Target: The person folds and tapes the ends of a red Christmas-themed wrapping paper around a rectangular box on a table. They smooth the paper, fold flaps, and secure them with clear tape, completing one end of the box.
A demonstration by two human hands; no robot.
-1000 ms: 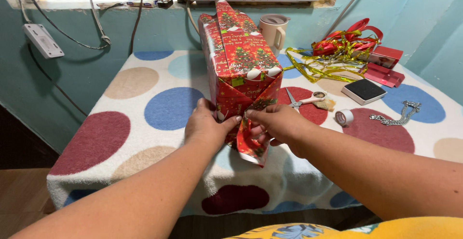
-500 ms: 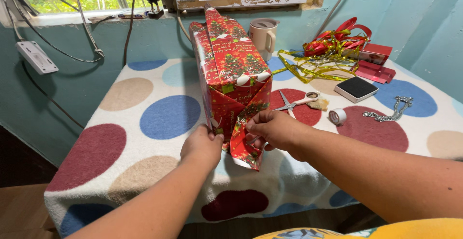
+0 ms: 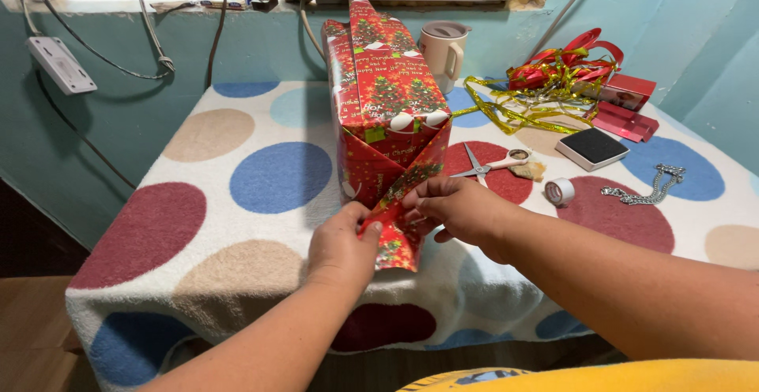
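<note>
As the view shifted, the left hand (image 3: 341, 243) and right hand (image 3: 457, 206) had drawn the wrapped box's (image 3: 387, 119) lower flap (image 3: 397, 234) outward, fingers pinching it, box upright mid-bench (image 3: 198, 226), scissors (image 3: 490, 164) beside it.

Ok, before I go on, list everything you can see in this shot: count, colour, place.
wrapped box: 1, red festive paper, table middle
end flap: 1, red, near edge, pinched by both hands
table cover: 1, white with coloured dots
scissors: 1, metal, right of the box
tape roll: 1, whitish, right of the scissors
chain: 1, silver, far right
small dark pad: 1, black on white, right side
ribbon pile: 1, red and gold, back right
red cases: 2, back right
jug: 1, cream, behind the box
power strip: 1, white, left wall
left hand: on flap
right hand: on flap
</note>
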